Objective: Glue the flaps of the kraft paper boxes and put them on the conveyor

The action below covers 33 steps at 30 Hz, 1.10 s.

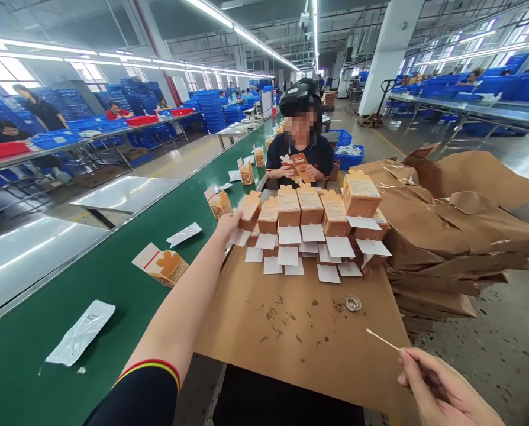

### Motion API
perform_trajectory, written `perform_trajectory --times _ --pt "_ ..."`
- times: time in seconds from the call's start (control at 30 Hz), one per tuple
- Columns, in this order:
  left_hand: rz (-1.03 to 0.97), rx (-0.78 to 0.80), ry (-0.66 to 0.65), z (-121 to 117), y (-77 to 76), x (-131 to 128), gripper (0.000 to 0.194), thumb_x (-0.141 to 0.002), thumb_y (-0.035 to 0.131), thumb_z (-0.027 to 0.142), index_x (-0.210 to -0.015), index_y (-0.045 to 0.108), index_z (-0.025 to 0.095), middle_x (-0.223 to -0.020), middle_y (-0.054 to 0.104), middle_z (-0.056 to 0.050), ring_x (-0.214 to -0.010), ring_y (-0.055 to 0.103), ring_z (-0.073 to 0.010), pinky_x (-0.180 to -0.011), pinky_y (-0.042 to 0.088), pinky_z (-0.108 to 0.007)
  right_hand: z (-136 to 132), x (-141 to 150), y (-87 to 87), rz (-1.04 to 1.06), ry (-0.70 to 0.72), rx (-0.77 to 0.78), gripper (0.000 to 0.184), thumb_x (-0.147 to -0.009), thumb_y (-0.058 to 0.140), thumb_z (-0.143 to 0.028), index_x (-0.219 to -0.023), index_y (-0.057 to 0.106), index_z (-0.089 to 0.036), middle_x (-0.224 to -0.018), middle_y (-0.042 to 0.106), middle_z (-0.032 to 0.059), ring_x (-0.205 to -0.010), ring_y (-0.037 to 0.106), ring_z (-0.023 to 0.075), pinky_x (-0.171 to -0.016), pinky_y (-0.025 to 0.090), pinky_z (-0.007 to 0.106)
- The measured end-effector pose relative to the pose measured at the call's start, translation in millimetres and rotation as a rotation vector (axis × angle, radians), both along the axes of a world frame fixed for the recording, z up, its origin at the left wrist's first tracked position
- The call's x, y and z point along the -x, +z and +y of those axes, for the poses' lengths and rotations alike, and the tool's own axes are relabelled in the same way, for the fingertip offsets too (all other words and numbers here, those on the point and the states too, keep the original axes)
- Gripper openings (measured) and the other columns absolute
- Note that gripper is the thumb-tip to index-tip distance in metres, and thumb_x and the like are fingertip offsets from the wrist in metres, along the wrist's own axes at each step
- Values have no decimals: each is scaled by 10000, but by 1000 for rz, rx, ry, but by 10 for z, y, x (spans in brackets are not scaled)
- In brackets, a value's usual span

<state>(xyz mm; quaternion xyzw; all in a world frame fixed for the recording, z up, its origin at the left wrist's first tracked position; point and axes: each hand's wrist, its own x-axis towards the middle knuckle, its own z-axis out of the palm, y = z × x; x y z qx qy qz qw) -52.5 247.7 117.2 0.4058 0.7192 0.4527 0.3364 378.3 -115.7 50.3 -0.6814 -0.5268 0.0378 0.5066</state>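
Observation:
My left hand (229,225) stretches forward to the left end of the stacked cartons, its fingers closed on the side of a small brown-orange carton (250,208). That carton is slightly blurred, and part of my grip is hidden. More cartons (289,202) of the same kind stand beside it in a stack, white flaps hanging toward me. At the lower right, my right hand (442,384) pinches a cotton swab (383,339), its white tip pointing up and left over the brown tabletop (335,367). A small clear round dish (353,303) sits near the swab's tip.
The green conveyor belt (126,307) on the left carries an open carton (164,263) and white sachets (80,332). Dark stains mark the tabletop. Across the stack, a co-worker (302,145) holds a flattened carton (299,167). Brown paper sheets (464,231) are piled on the right.

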Motion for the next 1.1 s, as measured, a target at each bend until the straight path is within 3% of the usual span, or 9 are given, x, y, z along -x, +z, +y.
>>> perform_trajectory --times 0.1,0.23,0.37,0.5,0.67,0.77,0.9,1.0,1.1 --pt "-118 -83 77 -356 -2 254 302 -1087 740 424 -1161 806 138 -1075 871 -119 -1117 838 -292 -983 663 -376 55 -84 18 -44 85 -74 281 -1110 844 -485 -926 908 -281 -686 786 37 -520 749 201 -555 646 280" --pt "-359 -168 94 -1124 -208 463 422 -967 819 549 -1228 798 218 -1201 899 -113 -1130 857 -280 -947 708 -365 351 -78 11 -155 133 -163 256 -1159 764 -361 -937 859 -273 -706 786 10 -517 729 164 -559 618 259" --pt "-696 -52 -55 -2120 -677 260 775 -726 1041 597 -1397 853 258 -1452 893 -141 -1440 807 -451 -1123 726 -529 688 -8 -69 -288 178 -165 294 -1199 678 -332 -951 818 -256 -763 811 15 -559 742 153 -604 627 248" --pt "-648 115 -231 -2709 -1008 -83 854 -644 1166 561 -1357 869 197 -1507 873 -223 -1486 782 -544 -1270 649 -641 879 1 -178 -344 211 -116 380 -1223 631 -381 -911 809 -256 -758 808 17 -578 745 156 -608 618 251" --pt "-456 133 -353 -2589 -1014 -248 825 -639 1173 612 -1288 844 221 -1438 898 -204 -1411 832 -506 -1242 667 -659 877 -58 -203 -335 211 -84 449 -1238 619 -472 -909 826 -248 -762 815 34 -583 748 163 -603 609 260" --pt "-453 151 -374 -2442 -1016 -275 903 -577 1189 629 -1300 814 240 -1438 899 -195 -1405 840 -486 -1231 679 -642 750 34 -186 -192 165 -60 470 -1221 659 -550 -920 847 -243 -758 804 45 -565 725 169 -618 625 286" --pt "-503 143 -342 -2420 -1056 -326 979 -514 1197 673 -1281 788 221 -1429 895 -220 -1371 857 -475 -1217 685 -629 555 503 -234 38 309 25 384 -1204 713 -509 -969 874 -251 -743 784 30 -569 718 172 -596 621 287" --pt "-460 132 -365 -2466 -1049 -349 909 -564 1192 643 -1263 789 224 -1393 902 -210 -1355 863 -457 -1210 688 -617 520 983 -337 84 537 50 363 -1226 639 -362 -943 836 -250 -763 764 24 -600 705 152 -604 609 247" --pt "-427 115 -375 -2500 -1037 -351 868 -593 1183 624 -1257 789 228 -1348 909 -191 -1321 871 -448 -1187 698 -619 578 1339 -466 78 632 65 339 -1194 625 -252 -898 791 -252 -739 714 -1 -606 669 135 -599 580 219"
